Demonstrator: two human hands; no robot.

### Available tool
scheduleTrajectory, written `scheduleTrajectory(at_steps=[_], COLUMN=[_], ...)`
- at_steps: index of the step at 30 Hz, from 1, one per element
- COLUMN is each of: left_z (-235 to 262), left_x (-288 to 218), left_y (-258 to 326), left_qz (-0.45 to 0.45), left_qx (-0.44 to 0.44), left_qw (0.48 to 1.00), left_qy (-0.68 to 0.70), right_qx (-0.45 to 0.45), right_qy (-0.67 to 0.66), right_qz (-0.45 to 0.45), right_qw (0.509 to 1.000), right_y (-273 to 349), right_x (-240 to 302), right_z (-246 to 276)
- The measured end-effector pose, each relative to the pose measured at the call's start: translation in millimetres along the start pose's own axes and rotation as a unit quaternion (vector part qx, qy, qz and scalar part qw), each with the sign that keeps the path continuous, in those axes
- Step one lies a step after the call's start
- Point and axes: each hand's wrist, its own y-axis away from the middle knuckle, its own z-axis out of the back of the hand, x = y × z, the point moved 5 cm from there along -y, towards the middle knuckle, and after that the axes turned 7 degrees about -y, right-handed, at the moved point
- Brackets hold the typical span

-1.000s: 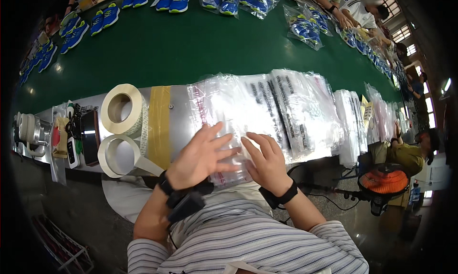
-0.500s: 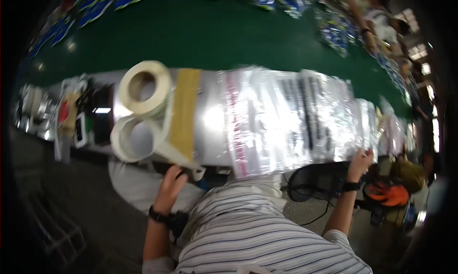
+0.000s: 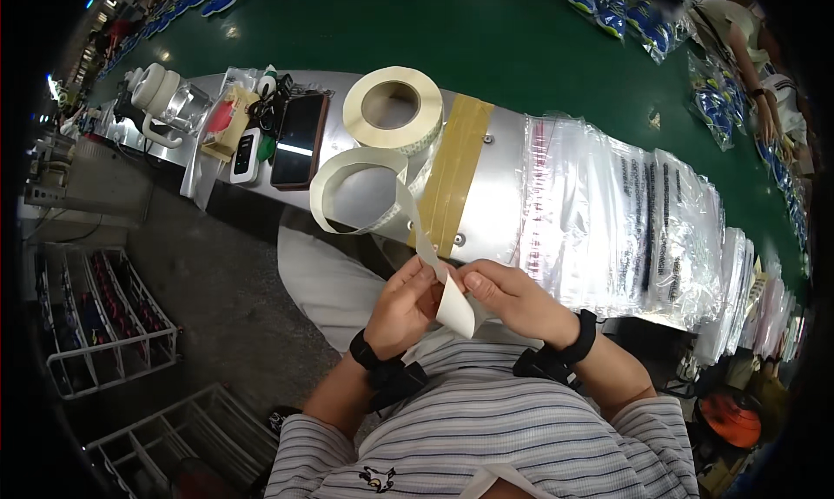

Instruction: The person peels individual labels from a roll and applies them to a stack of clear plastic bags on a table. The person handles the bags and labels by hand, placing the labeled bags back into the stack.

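Note:
Both hands meet in front of my striped shirt, on the strip of pale label paper (image 3: 455, 311). My left hand (image 3: 401, 312) pinches the strip at its left side. My right hand (image 3: 526, 306) is closed at the right side of the same strip, its thumb on top; part of its fingers is hidden behind the paper. The strip's free end curls downward between the hands. From there it runs up to a loose loop on the metal table and on to the label roll (image 3: 430, 108), which lies beside a band of brown tape (image 3: 460, 173).
Overlapping clear plastic bags (image 3: 599, 212) cover the table's right side. To the left lie a phone (image 3: 300, 138), a small white device (image 3: 247, 156) and a clear jar (image 3: 184, 108). Beyond is a green surface (image 3: 512, 47) with bagged blue shoes (image 3: 608, 11). Wire racks (image 3: 113, 334) stand at lower left.
My right hand has left the plastic bags at the right and come to the middle. My left hand has moved inward with the strip's end. The view has swung.

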Motion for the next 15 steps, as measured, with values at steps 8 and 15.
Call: scheduleTrajectory(at_steps=[8,15], left_z=[-3.3,-48.7], left_x=[-9.9,-47.1], left_y=[-20.9,22.7], left_qz=[-0.144,-0.39], left_qx=[-0.102,-0.138], left_qw=[0.923,0.673], left_qy=[-0.342,-0.613], right_qx=[0.04,-0.07], right_qy=[-0.176,0.086], right_qz=[-0.064,0.134], right_qw=[0.981,0.985], right_y=[-6.6,-1.2], right_x=[-2.8,28.0], right_z=[0.9,32.9])
